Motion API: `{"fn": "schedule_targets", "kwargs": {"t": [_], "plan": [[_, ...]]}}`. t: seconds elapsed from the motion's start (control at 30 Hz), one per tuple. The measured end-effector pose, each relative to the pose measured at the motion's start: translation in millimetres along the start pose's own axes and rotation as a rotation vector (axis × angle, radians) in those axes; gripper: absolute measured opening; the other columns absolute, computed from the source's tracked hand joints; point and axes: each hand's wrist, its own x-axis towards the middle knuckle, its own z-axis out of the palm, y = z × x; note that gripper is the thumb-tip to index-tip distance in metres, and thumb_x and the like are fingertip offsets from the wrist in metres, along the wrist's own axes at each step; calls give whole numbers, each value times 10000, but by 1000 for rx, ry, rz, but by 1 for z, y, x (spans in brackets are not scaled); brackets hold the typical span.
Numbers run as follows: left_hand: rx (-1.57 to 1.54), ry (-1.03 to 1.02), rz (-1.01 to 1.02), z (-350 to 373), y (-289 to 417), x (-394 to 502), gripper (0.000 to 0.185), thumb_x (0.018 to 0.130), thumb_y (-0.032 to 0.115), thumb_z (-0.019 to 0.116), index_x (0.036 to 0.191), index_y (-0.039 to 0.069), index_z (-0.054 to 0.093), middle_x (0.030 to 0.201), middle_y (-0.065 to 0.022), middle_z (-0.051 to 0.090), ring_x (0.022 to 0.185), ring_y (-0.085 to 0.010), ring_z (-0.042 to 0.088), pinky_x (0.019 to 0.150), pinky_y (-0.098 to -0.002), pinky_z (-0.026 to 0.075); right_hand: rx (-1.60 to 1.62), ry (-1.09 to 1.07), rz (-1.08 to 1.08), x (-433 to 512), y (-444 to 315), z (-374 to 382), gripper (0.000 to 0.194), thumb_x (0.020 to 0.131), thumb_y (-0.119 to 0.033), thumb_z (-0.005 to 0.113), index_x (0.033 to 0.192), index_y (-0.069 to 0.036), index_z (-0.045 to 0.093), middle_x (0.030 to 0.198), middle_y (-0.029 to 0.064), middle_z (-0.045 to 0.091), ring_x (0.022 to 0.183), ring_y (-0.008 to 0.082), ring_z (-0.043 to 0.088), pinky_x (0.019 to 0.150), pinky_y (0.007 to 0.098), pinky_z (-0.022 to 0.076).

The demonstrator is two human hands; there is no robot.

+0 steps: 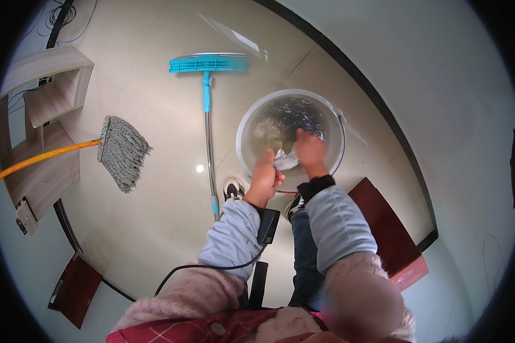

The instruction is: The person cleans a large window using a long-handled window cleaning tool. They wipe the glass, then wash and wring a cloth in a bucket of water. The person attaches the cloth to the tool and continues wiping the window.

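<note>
A white bucket [243,128] of cloudy water [268,115] stands on the floor just in front of my feet. Over its near half, a wet whitish cloth [286,160] is stretched between my two hands. My left hand [264,176] grips one end of the cloth by the bucket's near left rim. My right hand [311,152] is closed on the other end, above the water, and looks slightly blurred. Part of the cloth is hidden inside my fingers.
A squeegee mop with a turquoise head [208,63] lies left of the bucket. Farther left are a grey string mop [122,152] with an orange handle and a wooden cabinet [53,90]. A dark red wooden piece of furniture [386,227] stands at right near the wall. A cable [210,266] crosses my left sleeve.
</note>
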Motion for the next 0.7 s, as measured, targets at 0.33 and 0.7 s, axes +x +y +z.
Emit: {"fn": "schedule_targets", "kwargs": {"t": [0.33, 0.7], "plan": [[-194, 19, 53, -29, 10, 5, 740, 974, 486, 413, 1479, 70, 68, 1317, -267, 427, 1065, -342, 578, 882, -428, 507, 197, -8, -465, -10, 23, 42, 174, 848, -99, 562, 975, -16, 648, 937, 194, 658, 898, 383, 623, 855, 434, 483], [-207, -184, -43, -7, -4, 8, 757, 940, 603, 379, 1483, 120, 169, 1435, -176, 327, 1296, -305, 358, 1024, -450, 360, 1051, -291, -194, -76, -25, -27, 147, 887, -21, 566, 1023, -36, 619, 896, 20, 637, 804, 118, 564, 781, 262, 469]]}}
